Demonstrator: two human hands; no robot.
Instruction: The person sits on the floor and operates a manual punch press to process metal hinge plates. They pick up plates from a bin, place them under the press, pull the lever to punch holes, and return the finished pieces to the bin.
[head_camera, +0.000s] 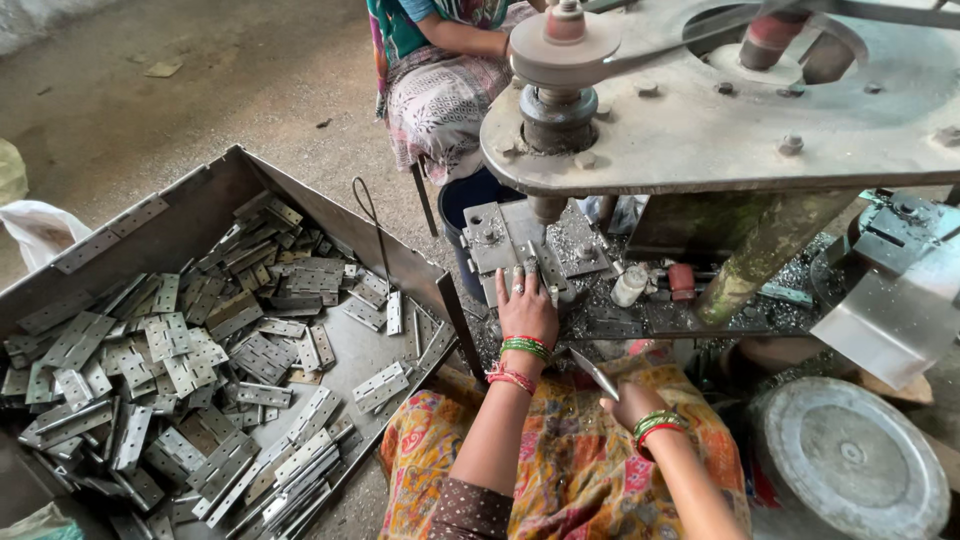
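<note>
Fingers of the left hand (525, 305) press flat on a hinge at the press bed (520, 245), frame centre, while the right hand (632, 402) pinches another hinge (594, 373) lower right, ready for loading.

Hinges (180, 370) lie in a tray (210, 205) left of the press (720, 120).

grey metal hinge (594, 374), tilted, over lap
</note>
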